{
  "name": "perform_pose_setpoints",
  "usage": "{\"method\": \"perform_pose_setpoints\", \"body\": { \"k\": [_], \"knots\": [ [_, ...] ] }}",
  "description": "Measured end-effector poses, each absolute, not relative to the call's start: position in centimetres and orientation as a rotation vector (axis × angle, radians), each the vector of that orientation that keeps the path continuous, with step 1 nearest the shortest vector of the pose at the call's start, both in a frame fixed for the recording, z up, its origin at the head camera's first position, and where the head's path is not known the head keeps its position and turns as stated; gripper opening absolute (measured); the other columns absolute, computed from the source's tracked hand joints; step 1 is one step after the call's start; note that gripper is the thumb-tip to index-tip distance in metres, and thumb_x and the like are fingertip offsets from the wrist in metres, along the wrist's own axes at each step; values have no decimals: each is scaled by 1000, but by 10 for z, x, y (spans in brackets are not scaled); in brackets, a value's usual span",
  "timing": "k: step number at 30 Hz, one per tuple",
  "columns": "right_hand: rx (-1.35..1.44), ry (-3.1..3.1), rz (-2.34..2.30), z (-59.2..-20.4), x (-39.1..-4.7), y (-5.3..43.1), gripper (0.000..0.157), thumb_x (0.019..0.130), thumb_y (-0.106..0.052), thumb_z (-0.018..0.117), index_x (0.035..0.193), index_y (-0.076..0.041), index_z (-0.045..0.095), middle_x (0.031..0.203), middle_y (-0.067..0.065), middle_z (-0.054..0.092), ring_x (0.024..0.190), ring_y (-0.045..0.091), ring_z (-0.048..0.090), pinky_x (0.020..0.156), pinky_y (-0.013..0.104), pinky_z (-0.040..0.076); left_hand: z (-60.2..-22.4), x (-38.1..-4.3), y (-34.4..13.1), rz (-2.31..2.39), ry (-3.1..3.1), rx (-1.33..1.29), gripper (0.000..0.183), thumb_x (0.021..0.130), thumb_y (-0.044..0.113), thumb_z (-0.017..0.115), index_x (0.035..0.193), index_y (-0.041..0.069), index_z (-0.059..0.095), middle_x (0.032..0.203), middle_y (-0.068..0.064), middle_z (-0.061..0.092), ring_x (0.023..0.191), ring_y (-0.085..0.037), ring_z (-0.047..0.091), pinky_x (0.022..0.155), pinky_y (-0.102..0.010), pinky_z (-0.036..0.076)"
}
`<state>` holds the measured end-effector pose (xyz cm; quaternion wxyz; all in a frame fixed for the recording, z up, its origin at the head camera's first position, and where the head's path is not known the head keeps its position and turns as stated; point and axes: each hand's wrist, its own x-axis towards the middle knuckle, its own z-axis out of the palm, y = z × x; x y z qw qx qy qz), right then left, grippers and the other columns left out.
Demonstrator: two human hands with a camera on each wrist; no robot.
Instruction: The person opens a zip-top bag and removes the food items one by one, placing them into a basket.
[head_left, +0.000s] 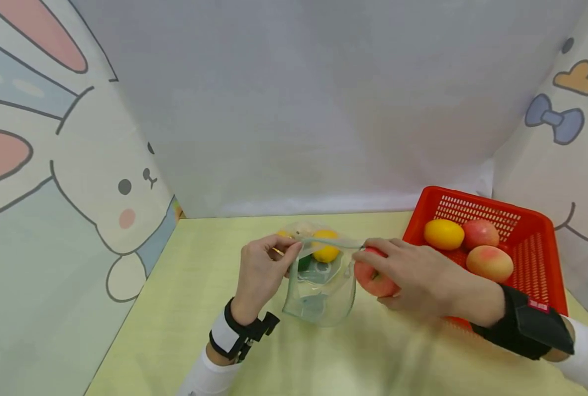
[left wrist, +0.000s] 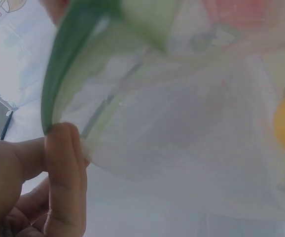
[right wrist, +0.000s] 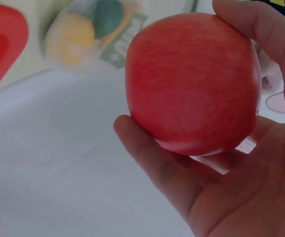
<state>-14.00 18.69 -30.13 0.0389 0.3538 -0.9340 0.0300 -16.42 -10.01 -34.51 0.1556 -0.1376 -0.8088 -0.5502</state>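
Note:
My left hand pinches the rim of a clear plastic bag with green edging and print, between thumb and fingers. Inside the bag, toward its far end, lie a round yellow-orange fruit and a dark green item, partly hidden by the plastic. A red apple is gripped by my right hand, its thumb and fingers spread round the sides. In the head view that apple is beside the bag's right edge, close to the mouth. The left wrist view shows the bag's rim held up and the film spread wide.
At the right stands a red plastic basket with perforated walls. It contains a yellow lemon-like fruit, a red apple-like fruit and a pinkish-yellow peach. Pale walls with cartoon rabbits border the yellow-green table.

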Motion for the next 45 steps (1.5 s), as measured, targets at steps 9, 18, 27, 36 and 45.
{"method": "perform_pose_setpoints", "body": {
  "k": [9,18,27,36,45],
  "knots": [
    [776,-3037,-1,-314,-184,248,75,74,-25,91,142,-17,62,136,16,65,95,23,65,54,24,48,-349,-165,-101,-1583,-2314,-395,7,92,10,82,95,3,82,85,-14,78,51,-9,62,48,-23,56],
    [726,-3058,28,-345,-226,297,68,71,-19,93,133,-8,66,104,7,63,78,15,54,60,26,49,-348,-164,-99,-1574,-2321,-396,8,92,11,82,94,3,82,84,-14,78,50,-9,61,48,-23,56],
    [732,-3182,101,-374,-257,322,43,76,-21,88,114,-12,68,84,-5,57,79,14,52,64,27,43,-348,-164,-97,-1588,-2328,-392,7,92,10,82,95,3,82,85,-13,78,51,-9,61,48,-23,56],
    [666,-3330,276,-388,-271,331,76,81,-27,90,143,1,55,86,-4,57,85,15,53,68,29,42,-348,-165,-98,-1578,-2329,-389,8,92,10,82,95,3,82,85,-13,78,51,-9,61,48,-23,56],
    [710,-3111,64,-381,-264,327,43,85,-22,84,122,-8,69,99,6,67,91,25,64,76,46,62,-348,-164,-99,-1575,-2328,-388,6,92,9,82,95,3,82,84,-14,78,50,-10,61,48,-23,56]
  ]
}}
